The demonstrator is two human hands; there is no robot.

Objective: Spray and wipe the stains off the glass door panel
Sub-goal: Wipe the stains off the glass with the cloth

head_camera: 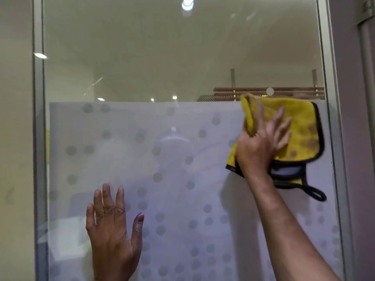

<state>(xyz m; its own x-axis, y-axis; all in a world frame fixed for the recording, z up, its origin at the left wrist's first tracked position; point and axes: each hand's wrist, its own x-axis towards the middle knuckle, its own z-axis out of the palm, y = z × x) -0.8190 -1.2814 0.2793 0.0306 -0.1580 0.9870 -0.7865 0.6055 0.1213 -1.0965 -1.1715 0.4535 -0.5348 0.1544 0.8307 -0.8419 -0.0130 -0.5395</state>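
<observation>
The glass door panel [162,57] fills the view, clear at the top and covered below by a frosted film with grey dots [162,189]. My right hand [261,145] presses a yellow cloth with black edging [300,126] flat against the glass at the film's upper right corner; a black loop hangs from the cloth's lower edge. My left hand [111,230] rests flat on the frosted part at lower left, fingers spread, holding nothing. A faint purple streak [205,149] shows on the film left of the cloth. No spray bottle is in view.
A metal frame runs down the left [38,138] and right [332,138] sides of the panel. A wall lies to the left, and a vertical bar [367,78] stands at the far right. Ceiling lights reflect in the clear glass.
</observation>
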